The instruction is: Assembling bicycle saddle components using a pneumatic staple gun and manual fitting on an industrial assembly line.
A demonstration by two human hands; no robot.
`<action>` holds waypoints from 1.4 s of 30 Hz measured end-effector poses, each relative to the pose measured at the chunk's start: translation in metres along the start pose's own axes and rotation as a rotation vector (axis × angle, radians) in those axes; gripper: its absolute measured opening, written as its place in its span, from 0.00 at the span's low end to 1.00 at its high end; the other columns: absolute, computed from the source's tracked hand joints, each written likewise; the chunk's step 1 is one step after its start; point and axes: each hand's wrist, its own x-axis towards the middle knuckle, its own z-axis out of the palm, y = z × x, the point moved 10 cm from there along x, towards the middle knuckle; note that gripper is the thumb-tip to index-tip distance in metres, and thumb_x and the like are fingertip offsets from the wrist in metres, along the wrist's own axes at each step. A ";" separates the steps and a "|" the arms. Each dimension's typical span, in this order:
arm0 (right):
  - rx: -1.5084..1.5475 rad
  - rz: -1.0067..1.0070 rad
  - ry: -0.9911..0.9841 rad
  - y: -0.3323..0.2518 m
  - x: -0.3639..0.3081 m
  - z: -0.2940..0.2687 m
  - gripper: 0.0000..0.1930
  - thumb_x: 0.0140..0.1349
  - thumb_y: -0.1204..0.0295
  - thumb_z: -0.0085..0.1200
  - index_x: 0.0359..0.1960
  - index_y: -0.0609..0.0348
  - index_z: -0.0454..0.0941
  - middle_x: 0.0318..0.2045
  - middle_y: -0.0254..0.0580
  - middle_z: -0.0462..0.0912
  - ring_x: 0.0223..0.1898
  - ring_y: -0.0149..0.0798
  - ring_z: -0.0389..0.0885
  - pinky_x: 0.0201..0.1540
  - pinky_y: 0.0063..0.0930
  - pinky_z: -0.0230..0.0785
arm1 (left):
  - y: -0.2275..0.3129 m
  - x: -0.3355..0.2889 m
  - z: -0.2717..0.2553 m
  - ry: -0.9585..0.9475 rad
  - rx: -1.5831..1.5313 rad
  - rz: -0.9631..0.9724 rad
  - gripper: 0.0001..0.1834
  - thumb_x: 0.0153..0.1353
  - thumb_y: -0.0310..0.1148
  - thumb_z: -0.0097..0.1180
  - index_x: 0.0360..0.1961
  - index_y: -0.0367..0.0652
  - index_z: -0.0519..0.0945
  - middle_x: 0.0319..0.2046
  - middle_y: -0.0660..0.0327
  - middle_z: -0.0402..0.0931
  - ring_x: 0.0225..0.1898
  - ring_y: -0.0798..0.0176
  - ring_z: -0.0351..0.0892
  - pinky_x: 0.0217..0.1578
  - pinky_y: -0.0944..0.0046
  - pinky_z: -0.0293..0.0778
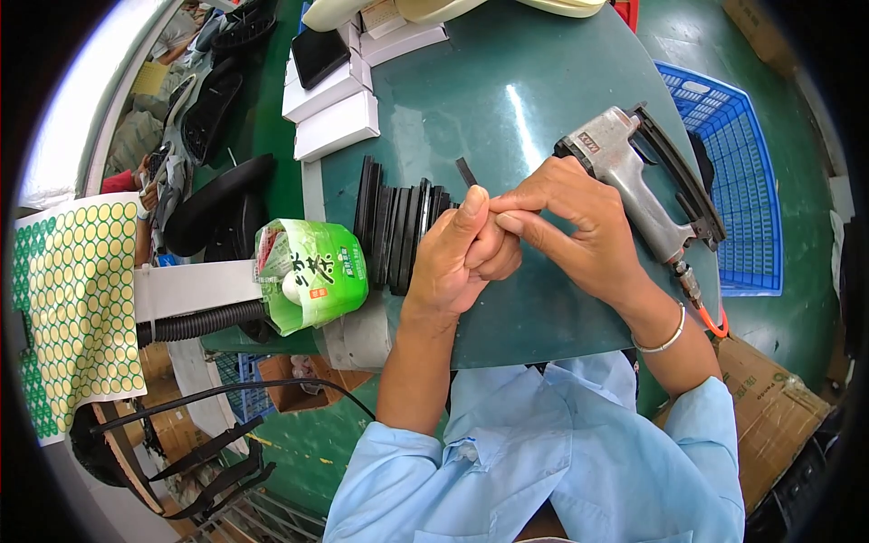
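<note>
Over the table's near side my two hands meet, fingertips touching. My left hand (466, 249) is closed, thumb up, and a short dark strip (465, 172) sticks out past its thumb tip. Thumb and forefinger of my right hand (570, 222) are pinched together against the left fingers; what lies between them is hidden. Just left of my left hand, long black strips (389, 226) lie side by side on the table. Beyond my right wrist rests a metal pneumatic staple gun (625, 167) with a black magazine, joined to an orange air hose (715, 323).
A cut-open green carton (335, 276) stands at the left edge beside a ribbed black hose (204, 323). White boxes (337, 127) carry a black phone (319, 57). A blue plastic basket (756, 199) stands right of the table. Black shoe parts (213, 113) lie far left, near another person's hand.
</note>
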 end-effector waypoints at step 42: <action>-0.302 -0.300 0.069 -0.031 -0.001 0.000 0.09 0.42 0.77 0.61 0.25 0.54 0.74 0.23 0.31 0.75 0.26 0.35 0.70 0.33 0.30 0.57 | 0.017 -0.006 -0.013 0.208 0.337 0.017 0.31 0.70 0.49 0.28 0.08 0.50 0.54 0.09 0.69 0.50 0.12 0.73 0.45 0.15 0.69 0.45</action>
